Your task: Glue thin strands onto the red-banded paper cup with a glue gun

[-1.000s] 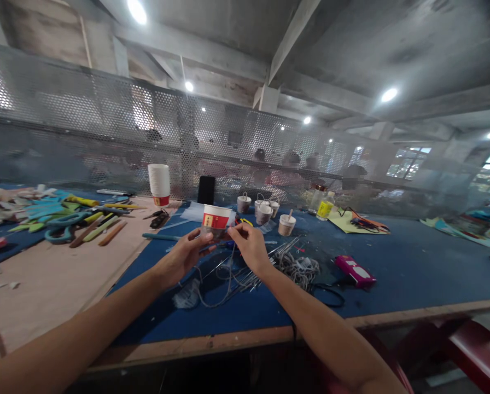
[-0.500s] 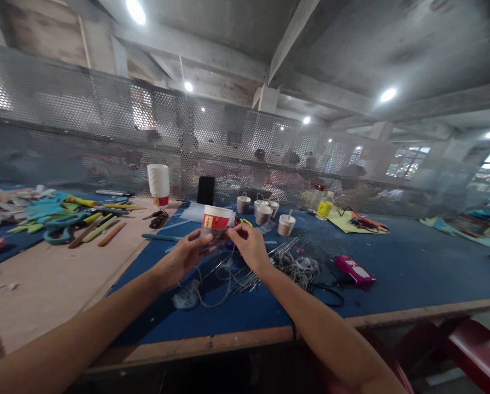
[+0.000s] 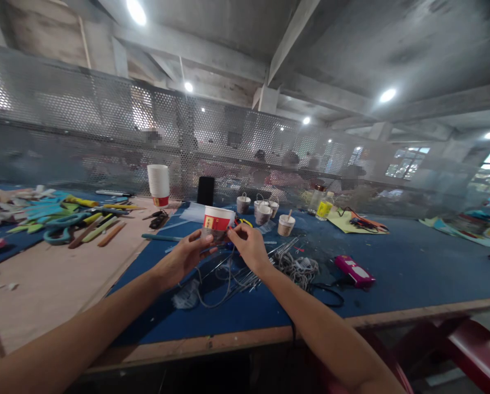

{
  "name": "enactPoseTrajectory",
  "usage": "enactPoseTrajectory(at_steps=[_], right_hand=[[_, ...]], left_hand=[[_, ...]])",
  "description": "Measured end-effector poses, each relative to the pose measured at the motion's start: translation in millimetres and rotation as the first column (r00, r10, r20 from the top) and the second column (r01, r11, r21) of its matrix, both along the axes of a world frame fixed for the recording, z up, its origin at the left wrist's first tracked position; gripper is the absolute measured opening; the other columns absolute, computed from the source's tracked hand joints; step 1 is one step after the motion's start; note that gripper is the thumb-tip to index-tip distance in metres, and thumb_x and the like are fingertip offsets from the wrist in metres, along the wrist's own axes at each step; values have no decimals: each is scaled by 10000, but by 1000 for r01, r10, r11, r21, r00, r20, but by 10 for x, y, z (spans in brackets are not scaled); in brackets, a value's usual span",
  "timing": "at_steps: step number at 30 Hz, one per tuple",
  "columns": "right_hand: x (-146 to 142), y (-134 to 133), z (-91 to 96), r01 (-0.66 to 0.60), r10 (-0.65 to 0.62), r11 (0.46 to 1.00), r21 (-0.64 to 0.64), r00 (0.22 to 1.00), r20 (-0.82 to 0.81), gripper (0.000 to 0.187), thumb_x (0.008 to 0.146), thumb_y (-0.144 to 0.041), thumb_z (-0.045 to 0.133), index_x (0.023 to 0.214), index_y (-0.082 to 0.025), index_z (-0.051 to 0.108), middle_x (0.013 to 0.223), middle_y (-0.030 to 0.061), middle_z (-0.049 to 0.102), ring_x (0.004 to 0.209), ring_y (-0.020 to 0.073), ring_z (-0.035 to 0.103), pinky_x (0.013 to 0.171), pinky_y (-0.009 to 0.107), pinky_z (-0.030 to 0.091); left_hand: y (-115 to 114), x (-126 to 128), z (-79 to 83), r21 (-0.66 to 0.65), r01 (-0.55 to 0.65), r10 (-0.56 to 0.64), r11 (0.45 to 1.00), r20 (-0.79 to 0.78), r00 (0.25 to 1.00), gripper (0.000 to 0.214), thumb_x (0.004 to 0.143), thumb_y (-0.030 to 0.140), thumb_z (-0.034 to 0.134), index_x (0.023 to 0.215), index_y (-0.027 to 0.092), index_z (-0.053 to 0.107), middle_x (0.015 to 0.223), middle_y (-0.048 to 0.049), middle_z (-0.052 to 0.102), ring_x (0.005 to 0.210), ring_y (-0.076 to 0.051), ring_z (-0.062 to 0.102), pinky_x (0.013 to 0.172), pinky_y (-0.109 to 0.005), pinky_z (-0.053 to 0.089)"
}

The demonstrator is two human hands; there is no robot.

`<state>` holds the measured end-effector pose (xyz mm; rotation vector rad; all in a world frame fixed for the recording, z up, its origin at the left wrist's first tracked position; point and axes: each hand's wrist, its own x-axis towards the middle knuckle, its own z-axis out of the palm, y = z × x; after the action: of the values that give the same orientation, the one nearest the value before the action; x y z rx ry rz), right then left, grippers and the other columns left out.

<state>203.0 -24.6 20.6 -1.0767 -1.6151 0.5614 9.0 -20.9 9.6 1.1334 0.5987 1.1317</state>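
A paper cup [image 3: 218, 220], white at the rim with a red and gold band, is held up over the blue table mat by my left hand [image 3: 188, 249]. Its lower part is wrapped in grey cord [image 3: 229, 279], which trails down to the mat. At the cup's right side, the fingertips of my right hand [image 3: 247, 243] are pinched together on the cord close to the wall; the exact contact is small and partly hidden. Below my hands lie a tangled bundle of grey cord [image 3: 300, 268] and thin metal rods [image 3: 284, 249].
Behind stand several cord-wrapped small cups [image 3: 263, 212], a cup with a stick [image 3: 286, 224], a phone [image 3: 206, 190] and stacked paper cups [image 3: 158, 183]. Scissors [image 3: 60, 230] and tools lie left. A magenta box [image 3: 355, 271] and a yellow-labelled bottle [image 3: 324, 208] sit right.
Both hands stay nearly in place at the cup. The cup has shifted only a hair to the right.
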Motion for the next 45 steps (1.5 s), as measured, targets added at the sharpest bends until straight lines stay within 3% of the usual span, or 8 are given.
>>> enactPoseTrajectory(at_steps=[10, 19, 26, 32, 38, 45], right_hand=[[19, 16, 1, -35, 35, 999, 10, 999, -12, 275, 872, -444, 608, 728, -209, 616, 723, -2, 662, 712, 164, 611, 727, 264, 480], [68, 111, -27, -76, 75, 995, -61, 997, -24, 285, 838, -468, 643, 721, -210, 614, 670, -20, 628, 667, 152, 576, 673, 257, 447], [49, 172, -73, -111, 102, 991, -77, 988, -118, 369, 828, -553, 682, 750, -193, 678, 735, 0, 676, 709, 160, 598, 703, 266, 462], [32, 162, -103, -133, 124, 990, -47, 979, -162, 363, 850, -547, 699, 767, -193, 699, 789, 11, 710, 781, 177, 639, 755, 271, 485], [38, 129, -88, -71, 68, 997, -28, 991, -119, 365, 855, -553, 702, 741, -206, 705, 765, 10, 676, 775, 182, 631, 729, 274, 493], [21, 114, -97, -12, 12, 1000, 0, 999, -43, 357, 868, -538, 701, 733, -208, 691, 769, 11, 648, 808, 183, 630, 744, 274, 499]], left_hand=[[28, -23, -39, 3, 42, -42, 999, 2, 999, 392, 841, 316, 814, 1210, 199, 754, 1387, -118, 716, 1314, -308, 627, 1057, -396, 493], [-3, 5, 8, -35, -4, 4, 999, 1, 1000, 435, 764, 312, 872, 1166, 179, 773, 1318, -134, 752, 1273, -312, 651, 1016, -374, 518], [53, -40, -41, -49, 68, -67, 996, 19, 998, 405, 854, 365, 791, 1220, 192, 776, 1341, -134, 740, 1227, -296, 675, 991, -369, 542], [92, -58, -80, -31, 58, -58, 998, 4, 998, 379, 873, 359, 777, 1205, 176, 782, 1324, -136, 746, 1203, -274, 683, 993, -337, 547], [90, -37, -64, -27, -49, 49, 998, -6, 999, 280, 817, 342, 829, 1054, 200, 789, 1174, -110, 792, 1111, -275, 724, 995, -373, 551], [58, -5, -54, 37, -69, 73, 997, -95, 993, 398, 791, 426, 842, 1095, 178, 773, 1198, -136, 776, 1141, -303, 708, 1049, -438, 515]])
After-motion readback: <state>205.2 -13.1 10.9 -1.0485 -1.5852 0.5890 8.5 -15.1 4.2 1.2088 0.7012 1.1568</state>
